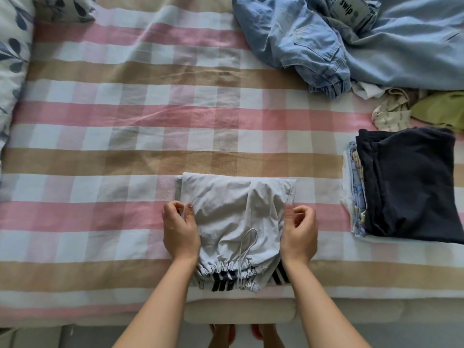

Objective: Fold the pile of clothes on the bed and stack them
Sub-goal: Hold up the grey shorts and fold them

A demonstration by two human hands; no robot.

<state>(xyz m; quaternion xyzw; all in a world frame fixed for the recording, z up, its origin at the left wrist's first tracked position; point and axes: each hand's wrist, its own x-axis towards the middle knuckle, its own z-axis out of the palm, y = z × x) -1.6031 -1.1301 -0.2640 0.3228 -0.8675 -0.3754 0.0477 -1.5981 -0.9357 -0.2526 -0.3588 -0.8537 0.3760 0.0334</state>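
Observation:
A folded pair of light grey drawstring trousers [233, 217] lies near the front edge of the bed, elastic waistband and white cord toward me, black and white stripes showing underneath. My left hand [179, 229] pinches the garment's left edge. My right hand [298, 233] grips its right edge with curled fingers. At the right stands a stack of folded clothes [404, 187], topped by a dark navy piece. The unfolded pile [351, 43] sits at the back right: pale blue denim, a grey item with a label, and small cream and green pieces [414, 109].
The bed carries a pink, tan and white checked cover [125, 136]. A leaf-patterned pillow [12, 59] lies along the left side. My feet [241, 335] show on the floor below the bed's front edge.

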